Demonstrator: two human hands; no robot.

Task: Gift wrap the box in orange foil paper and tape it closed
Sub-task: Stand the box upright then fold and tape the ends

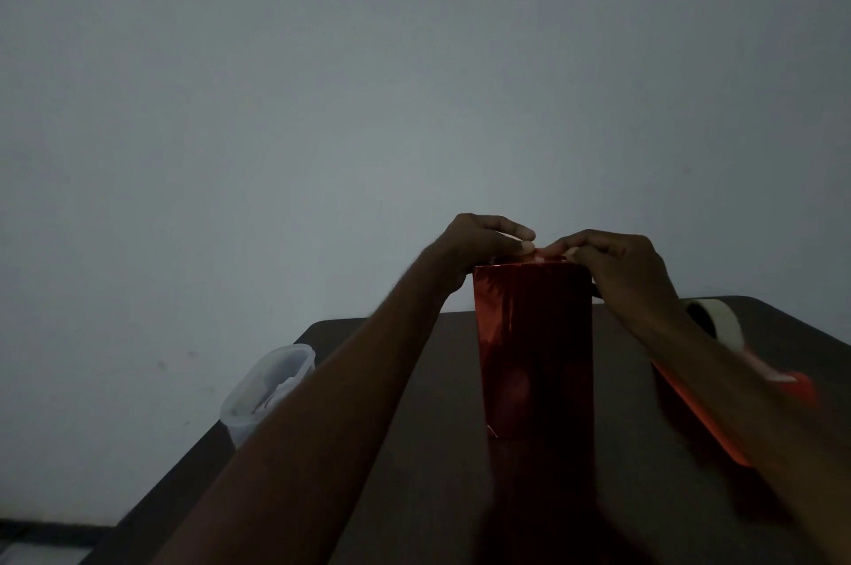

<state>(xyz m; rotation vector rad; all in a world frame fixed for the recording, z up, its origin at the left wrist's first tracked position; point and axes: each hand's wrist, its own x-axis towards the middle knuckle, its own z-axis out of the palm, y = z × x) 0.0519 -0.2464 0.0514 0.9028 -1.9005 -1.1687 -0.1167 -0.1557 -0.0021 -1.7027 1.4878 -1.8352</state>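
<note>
Dim scene. Foil-wrapped box (534, 348) stands upright on the dark table (437, 449), centre of view. Both forearms reach forward and up to its top end. Left hand (479, 249) arches over the top left corner, thumb and fingers pinching the foil flap (541, 258) there. Right hand (621, 270) comes from the right, fingers curled, pinching the same flap. Fingertips nearly meet. Tape roll (716, 318) lies behind the right wrist; loose orange foil (700, 417) under the right forearm. Clear plastic container (265, 389) at the table's left edge.

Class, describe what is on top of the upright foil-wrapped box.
Both hands meet on top of the wrapped box: left hand and right hand pinch the foil there. The top face itself is hidden.
</note>
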